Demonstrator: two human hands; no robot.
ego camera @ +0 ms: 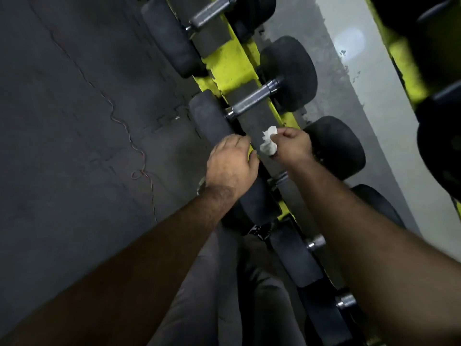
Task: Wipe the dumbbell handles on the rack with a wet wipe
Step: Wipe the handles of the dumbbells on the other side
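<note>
Several black dumbbells sit in a row on a yellow rack (230, 68) above a dark floor (74, 121), where a thin wire (119, 118) trails. A person leans over the rack with both arms out. Between the hands lies one dumbbell (334, 148), its handle hidden under them. The left hand (232, 163) curls over the rack's front edge beside a weight head, though what its fingers hold cannot be told. The right hand (291, 146) pinches a crumpled white wipe (269, 143) just over the hidden handle; whether the wipe touches it cannot be told. One bare handle (252, 101) lies just beyond, another further up, and more bar ends show nearer the person. Nothing shows which handles are already clean, so progress cannot be judged; the work appears mid-row, with handles on either side possibly remaining. No brand, label or weight marking is legible.
</note>
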